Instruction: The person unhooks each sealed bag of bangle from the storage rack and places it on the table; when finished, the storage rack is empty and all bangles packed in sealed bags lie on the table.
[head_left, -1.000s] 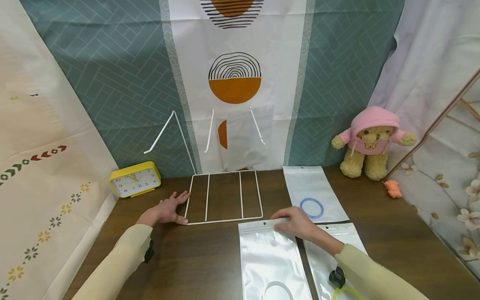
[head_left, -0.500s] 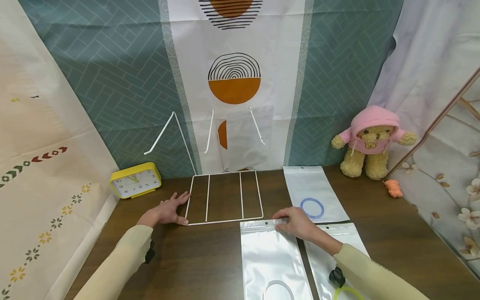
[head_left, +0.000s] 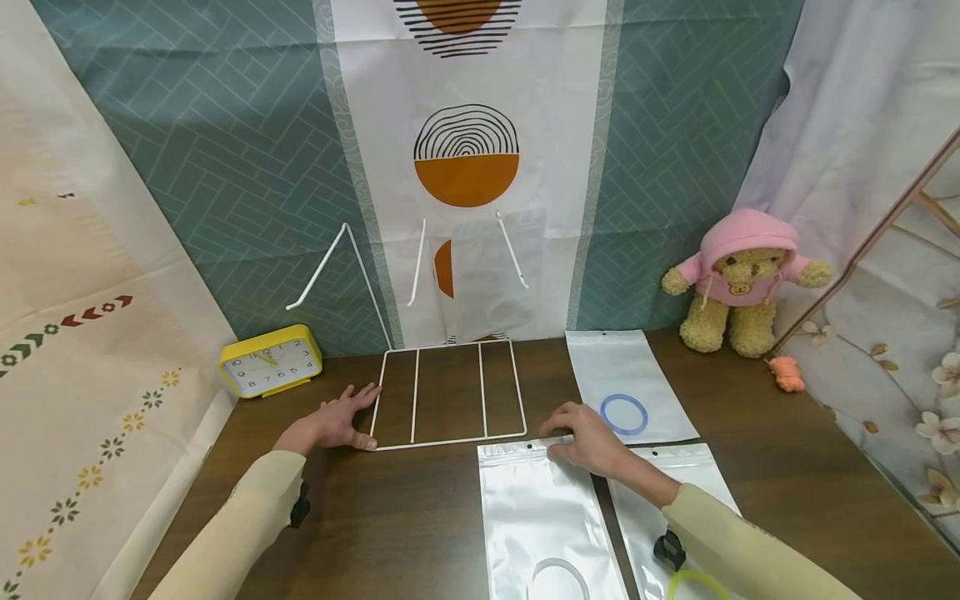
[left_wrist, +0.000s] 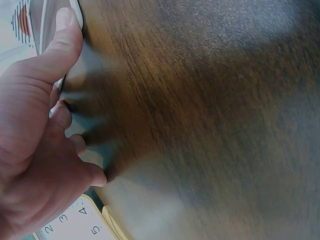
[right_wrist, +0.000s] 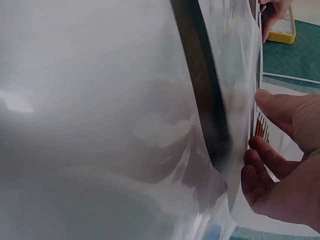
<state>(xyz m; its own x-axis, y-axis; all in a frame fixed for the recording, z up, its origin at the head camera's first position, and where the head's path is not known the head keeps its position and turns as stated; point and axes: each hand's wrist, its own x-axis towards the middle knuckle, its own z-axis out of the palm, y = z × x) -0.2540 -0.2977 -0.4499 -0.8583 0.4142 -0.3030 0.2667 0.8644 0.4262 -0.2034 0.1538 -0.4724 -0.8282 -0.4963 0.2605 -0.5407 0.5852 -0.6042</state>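
In the head view, my left hand (head_left: 337, 421) has its fingers spread and rests at the left side of a white wire rack (head_left: 450, 440), touching its base. The rack stands against the cloth backdrop, with prongs sticking up. My right hand (head_left: 588, 442) is at the top edge of a silvery zip bag (head_left: 540, 500) with a pale ring on its front. Its thumb touches the bag; in the right wrist view, thumb and index finger (right_wrist: 270, 157) are apart. A second zip bag (head_left: 671, 483) with a yellow-green ring lies partly under my right forearm.
Behind lies another zip bag (head_left: 615, 362) with a blue ring. A yellow alarm clock (head_left: 272, 362) stands at the left, a teddy bear (head_left: 741, 287) in a pink hoodie at the back right, near a small orange bundle (head_left: 786, 374). Patterned cloths border the brown table (head_left: 405, 525).
My right hand's fingers have lifted slightly and parted from the top edge of the silvery bag, which has shifted very little. My left hand has stayed at the rack.
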